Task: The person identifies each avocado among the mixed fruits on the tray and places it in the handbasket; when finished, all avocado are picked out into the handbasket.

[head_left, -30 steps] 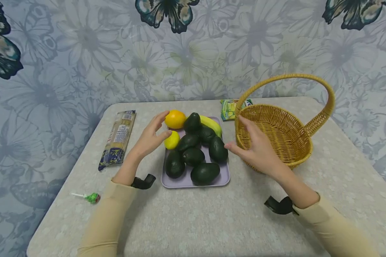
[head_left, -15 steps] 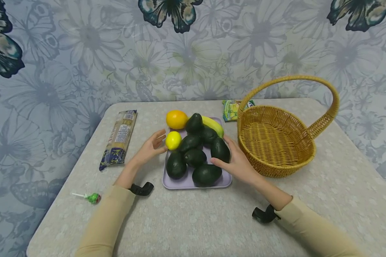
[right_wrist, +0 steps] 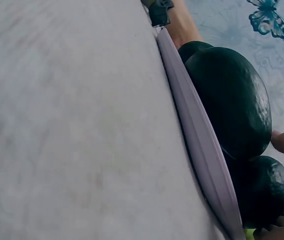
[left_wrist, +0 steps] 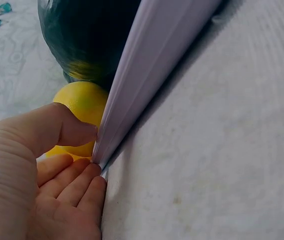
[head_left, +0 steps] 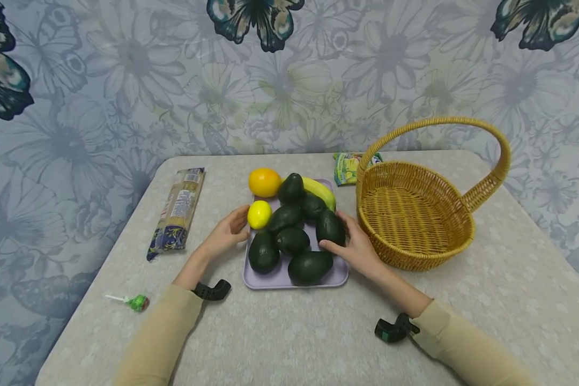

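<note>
In the head view a lilac tray [head_left: 270,281] bears several dark green avocados, a yellow lemon [head_left: 259,215], an orange [head_left: 264,182] and a banana [head_left: 319,191]. My left hand [head_left: 227,233] is at the tray's left edge beside the lemon. Its thumb and relaxed fingertips are right at the rim in the left wrist view. My right hand [head_left: 359,247] holds the rightmost avocado [head_left: 330,228], thumb at its near end and fingers along its outer side. These fingers are partly hidden behind it. A larger avocado [right_wrist: 229,100] lies beside the right thumb in the right wrist view.
A wicker basket [head_left: 415,262] with a tall arched handle stands right of the tray. Behind it, partly covered, lies a green-yellow packet [head_left: 347,169]. A long pasta packet [head_left: 176,214] and a green-wrapped lollipop [head_left: 137,303] lie on the left. A patterned wall borders the table's far edge.
My right hand has come left from in front of the basket onto the rightmost avocado. The left hand has lowered from near the orange to the tray's edge by the lemon.
</note>
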Motion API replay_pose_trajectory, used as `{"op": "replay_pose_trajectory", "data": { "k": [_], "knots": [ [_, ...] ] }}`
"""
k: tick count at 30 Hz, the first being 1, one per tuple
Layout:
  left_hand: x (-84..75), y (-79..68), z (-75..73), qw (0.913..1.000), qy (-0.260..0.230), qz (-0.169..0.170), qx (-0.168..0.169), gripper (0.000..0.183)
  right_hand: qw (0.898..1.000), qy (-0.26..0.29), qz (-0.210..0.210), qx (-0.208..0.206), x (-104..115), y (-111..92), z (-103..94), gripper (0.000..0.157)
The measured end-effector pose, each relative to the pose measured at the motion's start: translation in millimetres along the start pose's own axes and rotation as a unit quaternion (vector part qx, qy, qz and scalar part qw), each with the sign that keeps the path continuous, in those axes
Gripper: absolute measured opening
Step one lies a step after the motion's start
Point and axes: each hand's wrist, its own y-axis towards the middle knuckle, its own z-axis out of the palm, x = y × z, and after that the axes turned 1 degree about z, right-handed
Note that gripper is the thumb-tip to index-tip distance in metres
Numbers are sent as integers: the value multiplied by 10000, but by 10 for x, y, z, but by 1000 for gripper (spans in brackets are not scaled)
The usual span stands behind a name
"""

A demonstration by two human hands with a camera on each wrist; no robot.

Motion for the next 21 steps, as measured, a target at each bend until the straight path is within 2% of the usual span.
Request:
{"op": "replay_pose_trajectory", "data": {
  "k": [12, 18, 21],
  "knots": [
    [2, -4, -3, 9999, 119, -19, -36, 71, 9997, -119, -196, -119, -118, 8, 24, 84],
    [-10, -3, 4, 10000, 23, -64, -28, 71, 9983, -70, -431, -394, -48, 5, 5, 79],
    [-19, -8, 7, 10000, 49, -70, -21, 71, 9981, 118, -498, -341, 59, -10, -38, 78]
  ]
}}
